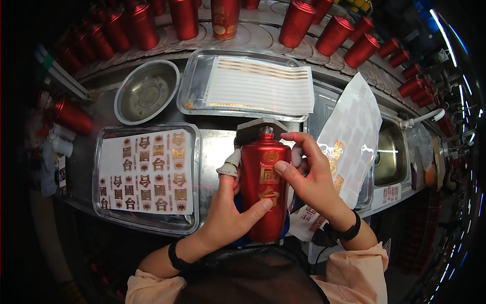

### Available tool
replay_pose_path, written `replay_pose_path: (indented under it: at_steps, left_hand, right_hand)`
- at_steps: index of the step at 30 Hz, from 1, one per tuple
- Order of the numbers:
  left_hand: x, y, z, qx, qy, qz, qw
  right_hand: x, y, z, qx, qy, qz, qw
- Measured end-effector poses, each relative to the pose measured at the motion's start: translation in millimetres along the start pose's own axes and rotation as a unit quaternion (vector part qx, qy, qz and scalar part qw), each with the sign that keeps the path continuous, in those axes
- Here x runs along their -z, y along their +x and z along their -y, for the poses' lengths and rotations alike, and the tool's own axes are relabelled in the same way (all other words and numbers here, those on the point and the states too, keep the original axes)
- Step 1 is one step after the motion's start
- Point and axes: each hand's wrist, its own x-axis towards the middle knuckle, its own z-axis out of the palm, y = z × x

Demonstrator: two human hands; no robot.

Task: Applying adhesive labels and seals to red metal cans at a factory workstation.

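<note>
A red metallic bottle (260,223) with gold lettering and a round gold emblem stands near my body, its short clear neck facing away from me. My left hand (230,202) grips its left side, the thumb lying over the lower lettering; a white covering wraps one fingertip. On the right, my right hand (311,175) is closed around the upper side, thumb pressed beside the emblem and upper character. A dark angular stand (248,133) shows behind the bottle. To the left, a sheet of gold and brown decals (147,172) lies on a metal tray (196,202).
A round metal bowl (147,91) sits beyond the decal tray. Beside it, a second tray (190,81) holds a striped sheet (260,83). A large translucent decal sheet (354,121) lies right, before a sink (392,152). Several red bottles (183,20) line a conveyor (253,38) behind.
</note>
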Motion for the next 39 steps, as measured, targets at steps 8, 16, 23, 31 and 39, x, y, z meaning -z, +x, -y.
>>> replay_pose_path:
  at_steps: [8,16,23,31,39]
  left_hand:
    - [-5.2,0.0,6.7,-0.024,0.010,-0.062,0.998]
    - [-0.1,-0.3,4.6,0.000,0.023,-0.010,1.000]
    - [-5.3,-0.4,10.4,-0.032,-0.012,-0.067,0.997]
    - [-2.1,-2.2,9.0,0.001,0.052,-0.011,0.999]
    - [1.5,-1.9,5.6,-0.002,-0.061,-0.034,0.998]
  right_hand:
    - [-4.5,7.2,-3.0,0.033,-0.036,-0.028,0.998]
    - [-5.8,6.7,-8.4,0.018,0.015,-0.023,0.999]
    - [-6.6,3.4,-11.2,0.025,0.038,-0.019,0.999]
    - [-2.8,4.2,-6.6,0.022,-0.028,-0.012,0.999]
    - [0.5,-31.1,-31.3,-0.092,0.238,0.042,0.966]
